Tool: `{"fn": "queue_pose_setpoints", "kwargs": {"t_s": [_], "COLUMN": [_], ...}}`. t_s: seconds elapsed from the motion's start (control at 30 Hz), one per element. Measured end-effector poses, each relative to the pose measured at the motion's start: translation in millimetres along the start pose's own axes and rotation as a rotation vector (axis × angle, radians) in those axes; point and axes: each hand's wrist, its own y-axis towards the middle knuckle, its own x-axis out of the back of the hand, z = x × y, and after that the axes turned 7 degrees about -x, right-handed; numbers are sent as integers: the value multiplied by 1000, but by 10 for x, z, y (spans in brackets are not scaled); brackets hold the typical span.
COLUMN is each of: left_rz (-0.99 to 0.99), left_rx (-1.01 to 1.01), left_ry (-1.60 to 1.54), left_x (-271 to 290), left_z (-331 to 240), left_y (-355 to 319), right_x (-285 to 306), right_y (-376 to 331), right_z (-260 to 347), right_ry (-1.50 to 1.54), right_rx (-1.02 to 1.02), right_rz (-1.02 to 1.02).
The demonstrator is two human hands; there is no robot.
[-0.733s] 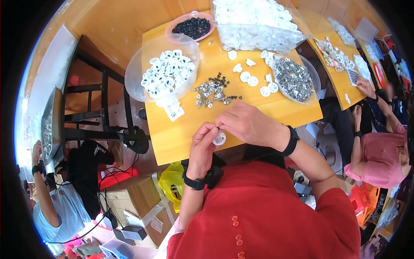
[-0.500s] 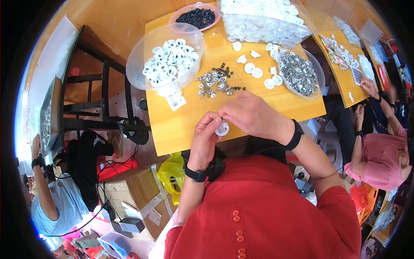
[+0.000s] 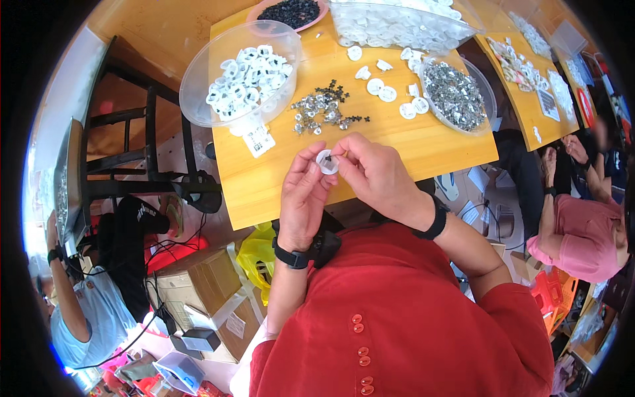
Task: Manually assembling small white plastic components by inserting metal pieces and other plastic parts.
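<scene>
White and round, the small disc (image 3: 325,169) sits between your two hands, its broad face turned up toward you — being circular, it shows no long axis across that face. Your left hand (image 3: 303,195) has it pinched at the rim between thumb and fingers, from the left and below. Your right hand (image 3: 372,171) comes in from the right, its curled fingers at the disc's right edge, beside a tiny dark piece (image 3: 329,158) on the face; whether those fingertips grip that piece or only touch it, you can't tell from here. Both hands are about equally close, though the left does the holding. Straight beyond the disc, farther from your body — the loose pile of metal and black parts (image 3: 321,112) lies on the yellow table (image 3: 423,155).
</scene>
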Motion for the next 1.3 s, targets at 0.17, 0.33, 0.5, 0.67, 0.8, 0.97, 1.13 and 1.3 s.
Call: {"fn": "queue_pose_setpoints", "kwargs": {"t_s": [0.17, 0.33, 0.5, 0.67, 0.8, 0.97, 1.13, 1.3], "left_rz": [26, 9, -20, -66, -71, -93, -70, -34], "left_rx": [-39, -50, -87, -183, -234, -236, -268, -210], "left_ry": [25, 70, 137, 293, 338, 457, 478, 479], "left_x": [38, 24, 49, 55, 91, 117, 146, 154], "left_z": [10, 30, 48, 73, 100, 160, 194, 184], "left_y": [1, 10, 31, 17, 5, -36, -54, -74], "right_x": [-84, -85, -95, -118, -184, -175, -213, -180], "right_y": [25, 29, 52, 62, 46, 31, -3, -36], "right_z": [-42, -63, -33, -67, -133, -196, -259, -224], "right_ry": [-72, -113, -75, 53, 142, 295, 315, 335], "right_rx": [104, 78, 55, 85, 57, -186, -182, -239], "right_rz": [-76, -71, -66, -81, -88, 77, 68, 77]}}
